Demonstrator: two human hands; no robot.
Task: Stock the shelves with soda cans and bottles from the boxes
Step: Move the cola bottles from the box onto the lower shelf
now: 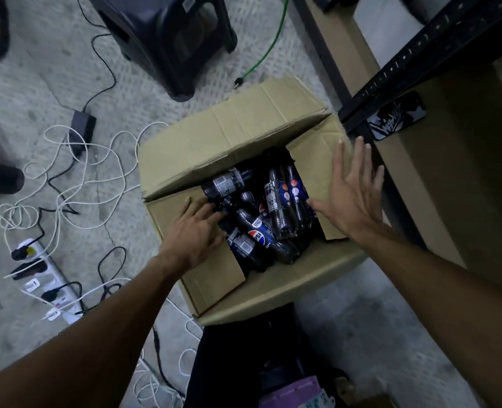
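Observation:
An open cardboard box [232,134] sits on the floor below me, holding several dark cola bottles [279,207] lying jumbled. My left hand [195,231] reaches over the box's left flap, its fingers stretched toward a bottle with a grey label [224,182]; whether it touches the bottle I cannot tell. My right hand [351,195] is spread flat with straight fingers against the box's right flap [317,148]. The black metal shelf post [420,54] rises just right of the box.
White and black cables [76,184] and a power strip [49,281] lie on the floor to the left. A dark plastic stool [167,39] stands behind the box. A phone [397,116] lies on the brown shelf board [455,172] at right.

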